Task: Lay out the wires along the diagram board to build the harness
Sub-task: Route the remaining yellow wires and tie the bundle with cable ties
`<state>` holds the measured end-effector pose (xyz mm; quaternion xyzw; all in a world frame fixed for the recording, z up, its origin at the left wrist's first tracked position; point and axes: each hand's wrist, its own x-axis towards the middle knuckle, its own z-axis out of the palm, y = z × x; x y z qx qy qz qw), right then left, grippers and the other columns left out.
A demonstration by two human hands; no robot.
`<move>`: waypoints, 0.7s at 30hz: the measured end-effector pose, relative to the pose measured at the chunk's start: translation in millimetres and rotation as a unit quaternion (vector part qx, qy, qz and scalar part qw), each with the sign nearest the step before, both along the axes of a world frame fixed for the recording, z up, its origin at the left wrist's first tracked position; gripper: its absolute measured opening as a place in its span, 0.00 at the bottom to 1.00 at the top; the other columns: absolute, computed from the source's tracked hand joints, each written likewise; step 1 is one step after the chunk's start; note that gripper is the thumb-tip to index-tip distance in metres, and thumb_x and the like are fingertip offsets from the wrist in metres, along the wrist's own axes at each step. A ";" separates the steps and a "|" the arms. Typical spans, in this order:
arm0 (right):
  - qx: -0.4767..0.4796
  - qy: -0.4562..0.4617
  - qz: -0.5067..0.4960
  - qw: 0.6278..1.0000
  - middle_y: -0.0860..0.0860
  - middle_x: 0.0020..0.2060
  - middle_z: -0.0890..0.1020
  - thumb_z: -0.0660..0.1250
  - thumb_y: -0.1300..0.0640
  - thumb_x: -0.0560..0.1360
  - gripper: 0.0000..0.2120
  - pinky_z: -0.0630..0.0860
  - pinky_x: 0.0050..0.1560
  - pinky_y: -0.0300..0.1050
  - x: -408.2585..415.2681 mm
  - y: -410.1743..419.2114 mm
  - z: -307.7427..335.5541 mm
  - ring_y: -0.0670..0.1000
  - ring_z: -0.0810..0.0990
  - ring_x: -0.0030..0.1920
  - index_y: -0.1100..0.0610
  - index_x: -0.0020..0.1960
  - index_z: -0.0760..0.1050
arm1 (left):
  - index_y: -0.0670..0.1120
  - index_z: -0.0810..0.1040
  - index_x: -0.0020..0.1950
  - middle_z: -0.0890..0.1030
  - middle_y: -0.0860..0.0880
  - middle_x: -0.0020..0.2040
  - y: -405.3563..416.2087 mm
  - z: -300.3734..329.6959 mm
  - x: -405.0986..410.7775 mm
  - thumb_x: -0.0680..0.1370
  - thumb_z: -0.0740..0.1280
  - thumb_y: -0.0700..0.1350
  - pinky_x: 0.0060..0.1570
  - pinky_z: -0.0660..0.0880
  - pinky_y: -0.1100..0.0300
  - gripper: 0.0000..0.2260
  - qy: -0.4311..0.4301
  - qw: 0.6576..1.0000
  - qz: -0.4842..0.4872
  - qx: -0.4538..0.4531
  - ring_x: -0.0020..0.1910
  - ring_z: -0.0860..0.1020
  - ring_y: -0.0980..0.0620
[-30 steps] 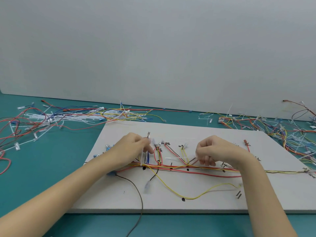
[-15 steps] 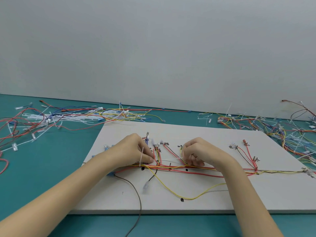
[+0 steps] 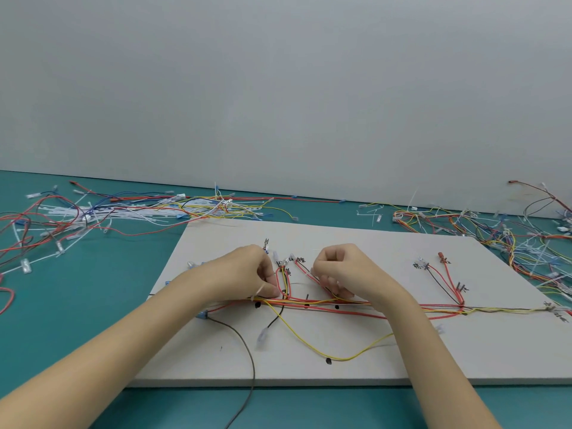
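A white diagram board [image 3: 356, 239] lies on the teal table, marked with black dots and handwritten labels. A bundle of red, yellow and orange wires [image 3: 411, 311] runs left to right across its middle. My left hand [image 3: 244, 274] has its fingers curled and pinches a white cable tie together with the bundle at the left branch. My right hand [image 3: 343, 270] is curled over the red and yellow branch wires just right of it, pinching them. A yellow wire [image 3: 309, 345] sags in a loop toward the board's front. Red and black branch wires [image 3: 445, 280] rise at the right.
Loose wires and white cable ties [image 3: 93, 215] are heaped at the back left of the table. Another tangle of coloured wires [image 3: 510, 236] lies at the back right. A brown wire [image 3: 247, 366] trails off the board's front edge. A grey wall stands behind.
My right hand has moved left along the bundle, from the board's middle to the branch beside my left hand. The left hand has stayed at the left branch.
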<state>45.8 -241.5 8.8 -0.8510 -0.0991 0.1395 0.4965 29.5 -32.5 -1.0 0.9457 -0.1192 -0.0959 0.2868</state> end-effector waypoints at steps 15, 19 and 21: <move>0.138 -0.012 -0.036 0.990 0.57 0.34 0.83 0.70 0.66 0.74 0.05 0.77 0.30 0.39 -2.7 9.7 -1.6 0.50 0.82 0.33 0.65 0.41 0.76 | 0.44 0.80 0.44 0.76 0.51 0.43 -5.1 1.1 2.1 0.78 0.67 0.46 0.42 0.73 0.62 0.07 0.005 0.995 -0.038 0.087 0.42 0.76 0.50; 0.193 0.019 -0.058 0.979 0.62 0.38 0.84 0.69 0.67 0.74 0.04 0.81 0.34 0.42 -3.4 11.9 -1.5 0.56 0.85 0.37 0.65 0.41 0.75 | 0.50 0.82 0.37 0.81 0.53 0.33 2.4 -1.2 -1.3 0.69 0.77 0.49 0.30 0.70 0.70 0.06 -0.016 0.999 0.016 -0.039 0.28 0.75 0.63; 0.201 0.032 -0.066 0.977 0.62 0.38 0.84 0.68 0.67 0.74 0.04 0.80 0.33 0.41 -3.6 11.5 -1.5 0.57 0.85 0.39 0.65 0.40 0.75 | 0.51 0.83 0.36 0.82 0.52 0.34 3.2 -2.2 -4.0 0.67 0.79 0.49 0.30 0.71 0.68 0.06 -0.024 0.997 0.041 -0.059 0.27 0.75 0.63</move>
